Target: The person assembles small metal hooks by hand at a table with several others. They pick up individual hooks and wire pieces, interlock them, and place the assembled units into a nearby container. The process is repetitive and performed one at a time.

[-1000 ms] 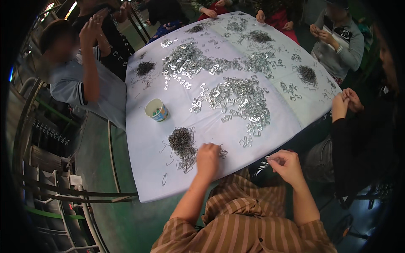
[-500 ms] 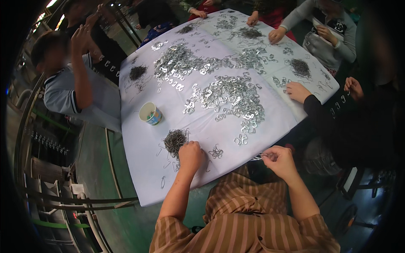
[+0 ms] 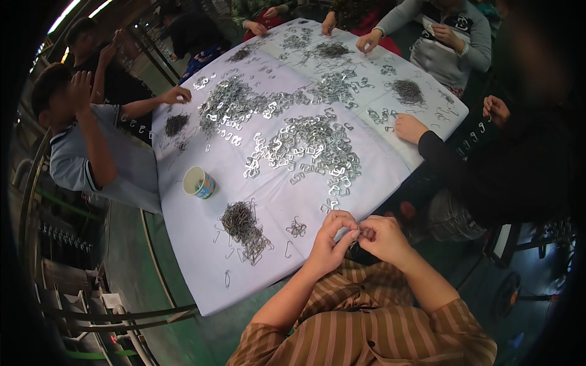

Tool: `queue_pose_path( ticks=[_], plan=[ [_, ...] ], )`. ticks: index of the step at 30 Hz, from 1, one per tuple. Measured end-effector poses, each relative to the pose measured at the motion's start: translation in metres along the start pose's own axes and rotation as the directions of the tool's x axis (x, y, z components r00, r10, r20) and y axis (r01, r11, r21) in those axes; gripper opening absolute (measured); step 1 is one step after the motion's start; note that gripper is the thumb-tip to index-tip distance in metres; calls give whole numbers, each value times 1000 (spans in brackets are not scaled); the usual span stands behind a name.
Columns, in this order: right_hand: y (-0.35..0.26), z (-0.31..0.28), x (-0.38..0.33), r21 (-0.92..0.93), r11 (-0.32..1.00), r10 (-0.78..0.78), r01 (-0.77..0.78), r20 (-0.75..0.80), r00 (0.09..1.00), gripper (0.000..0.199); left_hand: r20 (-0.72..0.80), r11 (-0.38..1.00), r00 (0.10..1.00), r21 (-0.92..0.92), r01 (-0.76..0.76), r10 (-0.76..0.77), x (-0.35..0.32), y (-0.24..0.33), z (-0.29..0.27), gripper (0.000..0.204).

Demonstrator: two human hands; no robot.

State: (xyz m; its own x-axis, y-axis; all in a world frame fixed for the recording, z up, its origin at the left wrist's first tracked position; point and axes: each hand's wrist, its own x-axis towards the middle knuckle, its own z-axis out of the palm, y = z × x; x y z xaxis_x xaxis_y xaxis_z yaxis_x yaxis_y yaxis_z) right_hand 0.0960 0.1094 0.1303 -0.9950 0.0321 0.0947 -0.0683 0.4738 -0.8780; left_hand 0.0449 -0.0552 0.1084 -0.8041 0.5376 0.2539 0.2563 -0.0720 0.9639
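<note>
My left hand (image 3: 329,241) and my right hand (image 3: 381,236) meet at the near edge of the white-covered table (image 3: 195,268), fingertips pinched together on a small metal part (image 3: 359,230) between them. Just left of my left hand lies a small cluster of wire hooks (image 3: 296,228), and further left a dark pile of wire hooks (image 3: 239,221). A wide heap of shiny metal clips (image 3: 308,146) spreads across the table's middle, beyond my hands.
A paper cup (image 3: 198,182) stands left of the piles. Other people sit around the table: one at the left with raised arms (image 3: 79,140), one at the right with a hand (image 3: 408,128) on the cloth, others at the far side. Metal railings (image 3: 67,305) run at lower left.
My left hand left the dark hook pile and came right to meet my right hand at the table edge. The person on the right laid a hand on the cloth.
</note>
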Motion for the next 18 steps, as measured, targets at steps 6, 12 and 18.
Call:
queue_pose_path(
  ticks=[6,12,18],
  plan=[
    [0,2,-1,-55,998,-24,24,8,1000,11,-22,996,1000,89,5,-3,0,-1,4,8],
    [9,6,-1,-65,997,-34,35,27,999,12,-39,988,999,150,-28,34,0,-6,6,9],
    [38,0,1,304,945,75,-123,164,984,16,-118,979,990,198,-56,81,-10,-14,12,13]
  ],
)
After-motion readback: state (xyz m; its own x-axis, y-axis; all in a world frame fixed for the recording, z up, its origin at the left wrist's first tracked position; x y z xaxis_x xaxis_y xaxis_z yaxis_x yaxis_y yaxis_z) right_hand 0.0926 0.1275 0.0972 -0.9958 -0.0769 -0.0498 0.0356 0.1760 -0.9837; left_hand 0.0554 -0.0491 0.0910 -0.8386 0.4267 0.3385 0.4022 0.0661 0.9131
